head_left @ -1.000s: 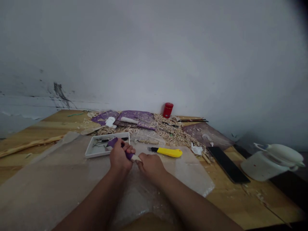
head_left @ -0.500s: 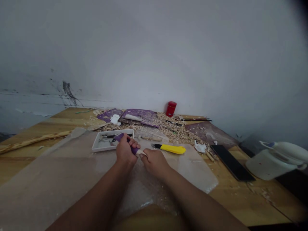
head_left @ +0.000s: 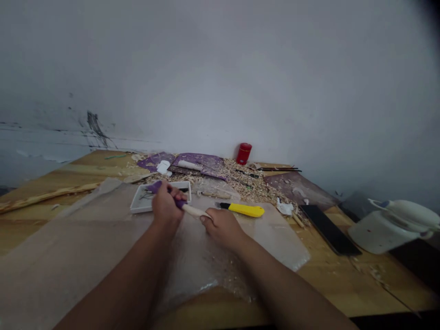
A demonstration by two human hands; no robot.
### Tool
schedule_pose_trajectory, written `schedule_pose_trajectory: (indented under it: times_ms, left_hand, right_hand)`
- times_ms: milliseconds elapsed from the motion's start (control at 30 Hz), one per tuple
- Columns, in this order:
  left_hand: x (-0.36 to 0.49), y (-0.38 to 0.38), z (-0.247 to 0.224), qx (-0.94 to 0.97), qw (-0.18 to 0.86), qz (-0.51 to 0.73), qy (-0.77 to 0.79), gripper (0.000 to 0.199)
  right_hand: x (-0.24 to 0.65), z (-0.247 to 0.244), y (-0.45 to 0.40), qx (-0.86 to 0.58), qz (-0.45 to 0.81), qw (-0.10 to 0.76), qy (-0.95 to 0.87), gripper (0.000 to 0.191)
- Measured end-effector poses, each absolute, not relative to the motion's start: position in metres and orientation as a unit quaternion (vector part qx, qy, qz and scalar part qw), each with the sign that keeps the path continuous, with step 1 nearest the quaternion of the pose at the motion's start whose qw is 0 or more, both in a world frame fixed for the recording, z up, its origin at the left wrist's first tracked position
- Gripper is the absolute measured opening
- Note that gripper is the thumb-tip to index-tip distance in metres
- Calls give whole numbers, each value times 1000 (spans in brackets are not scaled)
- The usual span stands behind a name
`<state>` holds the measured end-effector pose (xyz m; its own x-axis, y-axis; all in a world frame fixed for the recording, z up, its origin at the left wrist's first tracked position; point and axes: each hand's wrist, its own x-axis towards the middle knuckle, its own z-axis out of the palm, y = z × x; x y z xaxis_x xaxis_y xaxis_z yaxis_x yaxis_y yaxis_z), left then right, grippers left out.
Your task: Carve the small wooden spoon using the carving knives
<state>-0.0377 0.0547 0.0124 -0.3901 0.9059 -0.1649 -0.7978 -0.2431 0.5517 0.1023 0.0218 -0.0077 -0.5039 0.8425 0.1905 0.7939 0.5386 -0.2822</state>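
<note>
One long, bent stick [head_left: 68,189] lies to the left of the white tray [head_left: 139,210]. Inside the tray we make out slender dark pieces [head_left: 184,189], partly hidden behind our left hand [head_left: 167,201], so we cannot count them; its shallow walls probably stop them rolling away. At the tray's near side that left hand is clenched on a purple sheet [head_left: 154,186] wrapped about a pale rod [head_left: 194,211], likely so that the sheet presses round the wood. The rod slants down to the right, its bare part just in front of the tray's right end. Our right hand [head_left: 223,224], right of the tray, grips the rod's lower end, presumably to steady it. Further right of the tray come a red canister [head_left: 244,154], a yellow cutter [head_left: 245,210], perhaps laid there to be within reach, and a white pot [head_left: 374,236]; what canister and pot contain we cannot see.
</note>
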Motion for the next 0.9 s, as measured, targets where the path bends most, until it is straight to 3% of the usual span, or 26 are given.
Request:
schedule_pose_trajectory:
  times_ms: [67, 267, 467, 667, 900]
  left_hand:
    - [-40, 56, 13, 75, 526, 794, 295, 21]
    - [-17, 45, 10, 109, 632, 714, 280, 20]
    - [-32, 50, 13, 90, 587, 759, 267, 21]
    - [-20, 48, 6, 104, 638, 710, 278, 19]
    - [-32, 51, 12, 83, 592, 753, 274, 22]
  right_hand:
    - [102, -7, 21, -476, 79, 155, -862, 30]
    - [99, -10, 20, -480, 80, 167, -857, 29]
    - [100, -8, 20, -477, 79, 161, -860, 31]
    - [100, -10, 21, -481, 84, 176, -854, 33]
    - [100, -5, 20, -481, 74, 169, -857, 31]
